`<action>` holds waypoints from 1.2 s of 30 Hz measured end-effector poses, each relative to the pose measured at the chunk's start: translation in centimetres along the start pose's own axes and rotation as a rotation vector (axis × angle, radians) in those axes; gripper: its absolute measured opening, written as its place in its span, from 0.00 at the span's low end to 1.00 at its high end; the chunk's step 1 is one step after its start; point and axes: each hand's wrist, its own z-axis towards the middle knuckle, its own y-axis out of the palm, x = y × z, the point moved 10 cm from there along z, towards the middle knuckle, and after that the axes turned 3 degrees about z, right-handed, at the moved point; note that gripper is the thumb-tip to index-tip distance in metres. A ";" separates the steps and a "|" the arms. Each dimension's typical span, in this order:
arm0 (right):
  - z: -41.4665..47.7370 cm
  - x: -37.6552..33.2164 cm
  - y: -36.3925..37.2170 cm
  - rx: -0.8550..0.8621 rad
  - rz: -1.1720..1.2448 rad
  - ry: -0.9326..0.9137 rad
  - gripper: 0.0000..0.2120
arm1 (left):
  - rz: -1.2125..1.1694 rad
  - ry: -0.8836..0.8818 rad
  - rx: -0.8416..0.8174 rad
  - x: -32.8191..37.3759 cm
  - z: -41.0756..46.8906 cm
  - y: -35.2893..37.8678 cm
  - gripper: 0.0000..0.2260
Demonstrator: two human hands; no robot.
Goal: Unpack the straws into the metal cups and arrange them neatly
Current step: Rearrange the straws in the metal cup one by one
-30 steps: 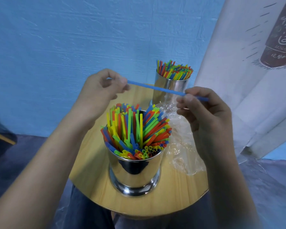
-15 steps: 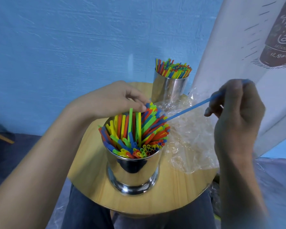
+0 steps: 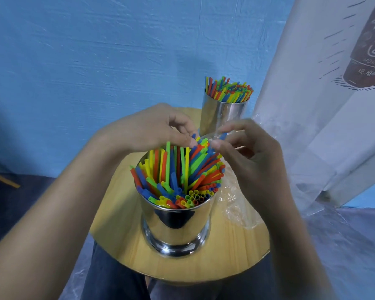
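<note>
Right hand [image 3: 247, 154] has moved in from the right to the near cup [image 3: 175, 226], pinching the blue straw [image 3: 223, 135], whose lower end is now among the cup's straws [image 3: 178, 169]. Left hand [image 3: 152, 128] is bent, fingertips on the straw tops; pinching or not, cannot tell. Far cup [image 3: 223, 113] stands full behind.

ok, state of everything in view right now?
near metal cup: upright, packed with straws.
far metal cup: upright, also full.
blue straw: slanted, lower end among the near metal cup's straws, top pinched by right hand.
left hand: fingertips on straw tops at the cup's far side; pinching or not, unclear.
plastic bag: crumpled on the round wooden table, no straws visible inside.
</note>
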 end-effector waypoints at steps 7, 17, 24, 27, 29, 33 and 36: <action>-0.1 0.3 0.7 -0.058 -0.137 -0.022 0.05 | -0.083 0.033 0.087 0.4 -0.4 -0.9 0.05; 0.2 0.4 1.1 -0.054 -0.091 -0.009 0.11 | -0.335 0.100 0.345 1.4 -2.0 -4.2 0.05; 0.1 1.0 1.6 -0.085 -0.157 0.018 0.14 | -0.658 0.167 0.625 1.2 -3.7 -6.8 0.03; 0.1 1.1 1.6 -0.081 -0.154 0.024 0.11 | -0.872 0.180 0.770 -0.3 -4.7 -8.1 0.03; 0.1 1.1 1.5 -0.082 -0.140 0.027 0.11 | -0.997 0.206 0.804 -1.3 -5.2 -8.6 0.03; 0.3 0.8 1.1 -0.034 -0.069 0.016 0.11 | -1.149 0.197 0.799 -2.5 -5.3 -8.3 0.02; 0.4 0.4 0.2 0.043 -0.007 -0.010 0.10 | -1.218 0.133 0.779 -3.1 -4.9 -6.8 0.03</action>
